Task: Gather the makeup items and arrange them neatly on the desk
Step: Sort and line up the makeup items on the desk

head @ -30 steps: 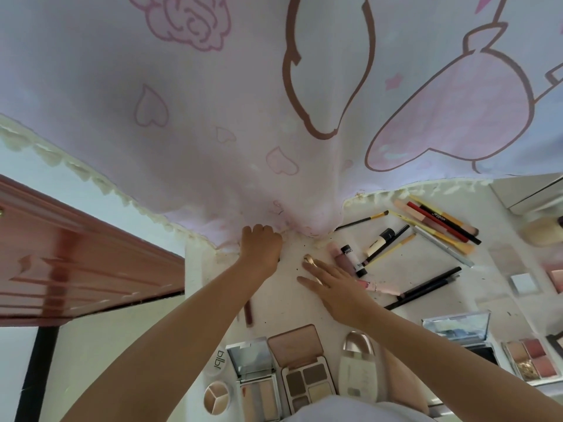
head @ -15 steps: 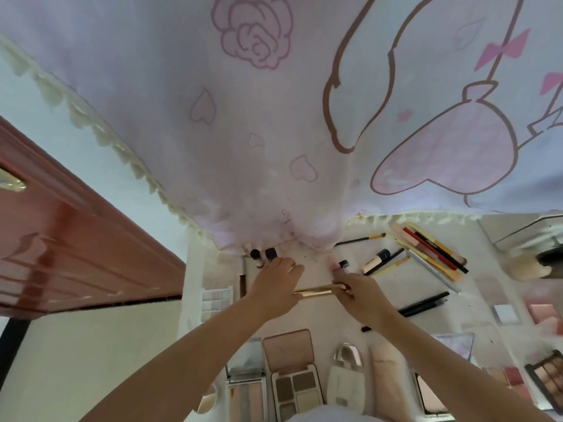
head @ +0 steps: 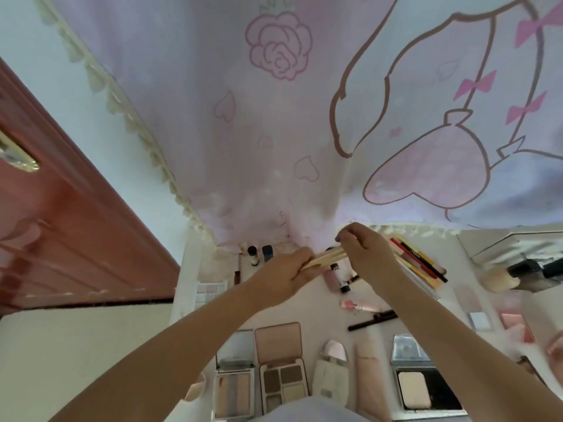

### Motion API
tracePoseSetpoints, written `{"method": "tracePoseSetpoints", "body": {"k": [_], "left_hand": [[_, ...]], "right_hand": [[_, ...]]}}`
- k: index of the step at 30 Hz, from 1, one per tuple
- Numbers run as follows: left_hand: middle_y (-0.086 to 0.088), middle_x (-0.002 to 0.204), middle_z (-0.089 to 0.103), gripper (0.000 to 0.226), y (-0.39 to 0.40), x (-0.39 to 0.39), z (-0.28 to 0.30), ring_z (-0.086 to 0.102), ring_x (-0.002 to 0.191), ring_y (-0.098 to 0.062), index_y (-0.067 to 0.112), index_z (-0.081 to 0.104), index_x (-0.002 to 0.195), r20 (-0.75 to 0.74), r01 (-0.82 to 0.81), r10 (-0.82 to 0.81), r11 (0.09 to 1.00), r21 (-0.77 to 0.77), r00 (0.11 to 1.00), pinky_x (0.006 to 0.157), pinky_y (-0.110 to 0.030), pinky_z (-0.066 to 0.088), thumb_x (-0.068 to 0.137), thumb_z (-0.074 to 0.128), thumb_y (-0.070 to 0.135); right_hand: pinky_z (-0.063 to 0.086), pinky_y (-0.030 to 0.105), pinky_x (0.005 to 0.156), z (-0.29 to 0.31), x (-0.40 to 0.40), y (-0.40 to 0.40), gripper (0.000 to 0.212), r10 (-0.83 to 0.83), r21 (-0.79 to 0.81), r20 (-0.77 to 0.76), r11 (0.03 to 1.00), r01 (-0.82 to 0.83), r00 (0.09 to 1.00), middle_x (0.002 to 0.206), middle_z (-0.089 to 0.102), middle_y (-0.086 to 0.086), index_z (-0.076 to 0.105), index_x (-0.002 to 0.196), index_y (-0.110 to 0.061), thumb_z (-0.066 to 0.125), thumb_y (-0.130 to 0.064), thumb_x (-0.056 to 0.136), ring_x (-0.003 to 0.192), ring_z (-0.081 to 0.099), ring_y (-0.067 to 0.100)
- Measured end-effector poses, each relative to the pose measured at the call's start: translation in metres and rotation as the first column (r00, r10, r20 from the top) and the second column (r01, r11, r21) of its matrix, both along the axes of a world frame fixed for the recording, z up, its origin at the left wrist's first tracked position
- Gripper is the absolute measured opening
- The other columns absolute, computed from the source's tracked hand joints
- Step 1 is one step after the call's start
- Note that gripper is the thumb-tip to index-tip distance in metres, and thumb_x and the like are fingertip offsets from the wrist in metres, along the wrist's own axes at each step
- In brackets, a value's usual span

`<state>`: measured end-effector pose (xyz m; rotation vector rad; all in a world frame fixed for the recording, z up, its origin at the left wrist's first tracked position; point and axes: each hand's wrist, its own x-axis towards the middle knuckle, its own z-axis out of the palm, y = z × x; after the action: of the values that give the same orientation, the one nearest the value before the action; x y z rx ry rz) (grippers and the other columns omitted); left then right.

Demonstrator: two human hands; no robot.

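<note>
Along the near edge of the desk [head: 189,281], the open eyeshadow palettes [head: 283,382] already sit side by side, so the tidying looks partly done. Above them the left hand [head: 283,277] grips one end of a slim gold pen-like stick [head: 327,258], held off the desk and slightly tilted; the right hand [head: 368,257] pinches its other end. Further right, the pencils [head: 419,263], tubes and compacts lie scattered, unsorted.
</note>
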<state>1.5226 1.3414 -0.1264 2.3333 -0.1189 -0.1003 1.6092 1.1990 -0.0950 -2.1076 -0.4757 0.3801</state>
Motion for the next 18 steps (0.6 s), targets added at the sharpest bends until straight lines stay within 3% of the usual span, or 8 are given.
{"method": "tracePoseSetpoints", "body": {"k": [2,5,7,8,10,12,15,18], "left_hand": [[0.011,0.057,0.038,0.018,0.006,-0.004,0.013,0.035,0.046,0.001,0.011,0.044,0.083,-0.068,-0.021,0.009,0.983,-0.181,0.998,0.046,-0.012,0.028,0.098,0.036,0.018],[0.014,0.044,0.035,0.028,0.010,-0.013,0.029,0.025,0.037,0.000,0.011,0.044,0.077,-0.260,-0.100,-0.060,0.822,-0.561,0.964,0.038,-0.011,0.023,0.098,0.029,0.020],[0.013,0.047,0.033,0.028,0.013,-0.016,0.036,0.022,0.037,-0.001,0.013,0.046,0.079,-0.293,-0.119,-0.089,0.775,-0.620,0.952,0.037,-0.012,0.021,0.096,0.028,0.025],[0.010,0.049,0.035,0.024,0.016,-0.015,0.039,0.023,0.037,-0.001,0.015,0.047,0.081,-0.286,-0.128,-0.058,0.797,-0.591,0.957,0.037,-0.012,0.022,0.097,0.031,0.023],[0.001,0.060,0.044,0.012,0.023,-0.013,0.043,0.031,0.037,-0.001,0.024,0.046,0.084,-0.226,-0.147,0.060,0.908,-0.392,0.972,0.039,-0.010,0.027,0.095,0.043,0.021],[-0.004,0.073,0.054,0.015,0.029,-0.012,0.042,0.038,0.042,0.000,0.030,0.041,0.083,-0.143,-0.158,0.132,0.971,-0.181,0.981,0.043,-0.007,0.031,0.090,0.053,0.024],[0.002,0.072,0.052,0.016,0.033,-0.011,0.042,0.042,0.049,-0.001,0.029,0.040,0.081,-0.050,-0.153,0.151,0.987,-0.045,0.987,0.053,-0.014,0.039,0.090,0.053,0.027],[0.008,0.077,0.045,0.011,0.033,-0.012,0.043,0.043,0.063,-0.006,0.018,0.053,0.087,0.159,-0.191,0.157,0.955,0.226,0.975,0.065,-0.025,0.044,0.089,0.055,0.028]], "right_hand": [[0.027,0.010,0.037,0.008,-0.006,0.003,0.029,0.034,0.109,0.041,0.993,-0.039,0.999,0.040,0.047,-0.016,0.050,0.068,-0.024,0.041,-0.007,0.089,0.037,0.038,0.002],[0.023,0.009,0.037,0.020,-0.011,0.003,0.028,0.125,0.194,0.152,0.969,-0.154,0.980,0.037,0.042,-0.015,0.044,0.072,-0.032,0.041,-0.009,0.087,0.034,0.034,0.004],[0.028,0.011,0.041,0.030,-0.008,0.003,0.021,0.212,0.191,0.187,0.950,-0.247,0.959,0.041,0.045,-0.017,0.043,0.078,-0.034,0.044,-0.015,0.087,0.038,0.037,0.004],[0.036,0.016,0.045,0.034,-0.005,0.002,0.022,0.258,0.172,0.187,0.942,-0.290,0.948,0.046,0.047,-0.018,0.043,0.081,-0.035,0.045,-0.014,0.090,0.043,0.042,0.005],[0.046,0.026,0.059,0.040,0.000,-0.001,0.022,0.325,0.059,0.204,0.937,-0.343,0.923,0.063,0.053,-0.018,0.044,0.085,-0.035,0.046,-0.014,0.092,0.059,0.056,0.016],[0.045,0.017,0.056,0.042,0.002,-0.004,0.013,0.333,-0.045,0.210,0.942,-0.332,0.919,0.071,0.057,-0.016,0.048,0.082,-0.030,0.045,-0.023,0.093,0.061,0.059,0.012],[0.034,0.006,0.039,0.043,0.004,-0.004,0.034,0.267,-0.077,0.081,0.962,-0.261,0.960,0.047,0.054,-0.011,0.053,0.067,-0.026,0.038,-0.040,0.093,0.033,0.045,0.001],[0.030,0.006,0.035,0.043,0.005,-0.002,0.040,0.204,-0.096,0.003,0.975,-0.202,0.979,0.037,0.047,-0.009,0.055,0.063,-0.018,0.040,-0.038,0.094,0.027,0.037,0.002]]}}
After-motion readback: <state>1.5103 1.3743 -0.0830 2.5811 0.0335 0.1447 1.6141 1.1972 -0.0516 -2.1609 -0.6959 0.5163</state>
